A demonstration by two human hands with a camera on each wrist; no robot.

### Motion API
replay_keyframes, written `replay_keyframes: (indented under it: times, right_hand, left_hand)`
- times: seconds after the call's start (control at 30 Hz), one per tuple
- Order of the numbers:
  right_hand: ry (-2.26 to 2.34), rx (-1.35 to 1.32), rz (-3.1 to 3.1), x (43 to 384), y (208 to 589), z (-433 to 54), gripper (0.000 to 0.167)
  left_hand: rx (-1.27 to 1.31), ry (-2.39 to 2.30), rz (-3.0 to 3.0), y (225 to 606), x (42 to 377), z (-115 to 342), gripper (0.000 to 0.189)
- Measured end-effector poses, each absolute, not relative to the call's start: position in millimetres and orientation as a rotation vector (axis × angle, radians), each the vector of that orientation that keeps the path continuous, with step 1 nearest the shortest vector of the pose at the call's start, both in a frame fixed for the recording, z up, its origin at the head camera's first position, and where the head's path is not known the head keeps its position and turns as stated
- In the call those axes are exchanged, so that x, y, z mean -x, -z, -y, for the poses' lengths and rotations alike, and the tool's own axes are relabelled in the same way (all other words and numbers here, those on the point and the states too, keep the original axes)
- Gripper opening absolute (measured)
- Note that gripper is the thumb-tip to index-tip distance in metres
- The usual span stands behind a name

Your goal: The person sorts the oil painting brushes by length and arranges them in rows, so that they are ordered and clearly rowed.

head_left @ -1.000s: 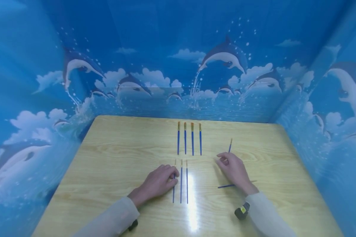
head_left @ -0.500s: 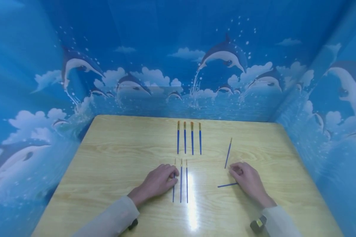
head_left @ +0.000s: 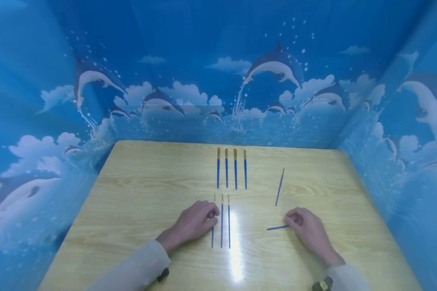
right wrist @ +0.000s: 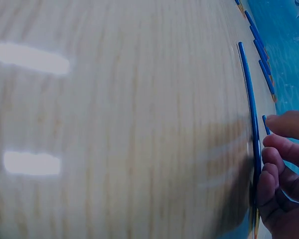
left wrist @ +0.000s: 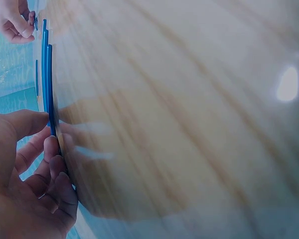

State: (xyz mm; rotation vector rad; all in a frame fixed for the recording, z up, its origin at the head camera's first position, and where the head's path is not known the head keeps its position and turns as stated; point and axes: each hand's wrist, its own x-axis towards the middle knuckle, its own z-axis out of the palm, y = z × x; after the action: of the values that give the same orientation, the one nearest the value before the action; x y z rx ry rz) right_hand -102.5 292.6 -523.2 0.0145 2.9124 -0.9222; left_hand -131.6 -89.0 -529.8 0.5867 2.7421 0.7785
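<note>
My left hand (head_left: pixel 194 221) pinches a thin blue-handled paintbrush (head_left: pixel 213 235) between thumb and fingers, the brush lying lengthwise on the table; its middle is partly hidden by the fingers. Two matching thin paintbrushes lie parallel just to the right, the nearer one (head_left: pixel 221 226) close by the fingertips. My right hand (head_left: pixel 308 230) hovers low over another thin paintbrush (head_left: pixel 276 228) that lies crosswise and is partly covered by the hand. In the right wrist view its blue handle (right wrist: pixel 248 89) rests along the table beside loosely bent fingers, with a gap between thumb and index finger.
Several thicker blue paintbrushes (head_left: pixel 235 173) with orange-brown bristles stand in a row across the back of the wood-grain table (head_left: pixel 149 173). One more thin paintbrush (head_left: pixel 279 188) lies slanted beyond my right hand. A dolphin-print curtain (head_left: pixel 189 60) encloses the table's far side and both flanks.
My right hand has drawn back from the slanted paintbrush, toward me and rightward, to the crosswise paintbrush. The left hand stays on its paintbrush.
</note>
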Motion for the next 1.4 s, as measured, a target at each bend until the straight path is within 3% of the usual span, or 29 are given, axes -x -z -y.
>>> replay_keyframes:
  times: [0.43,0.93,1.1,1.3,1.4]
  right_hand:
    - [0.889,0.050,-2.959,100.2,530.3,-294.4,0.017]
    - [0.809,0.224,-3.120,96.7,532.3,-306.7,0.027]
    - [0.838,0.105,-3.095,96.2,533.5,-309.9,0.031]
    - [0.838,-0.135,-3.002,94.6,532.0,-320.2,0.054]
    - [0.830,-0.183,-2.973,93.8,531.5,-325.1,0.051]
  left_hand:
    - [-0.572,-0.776,-2.740,531.4,131.3,87.9,0.019]
    - [-0.561,-0.762,-2.746,529.5,133.0,88.0,0.018]
    - [-0.549,-0.749,-2.741,530.5,134.1,87.7,0.018]
    - [-0.546,-0.753,-2.735,530.5,134.4,87.5,0.018]
    - [-0.551,-0.757,-2.733,530.1,134.0,87.7,0.018]
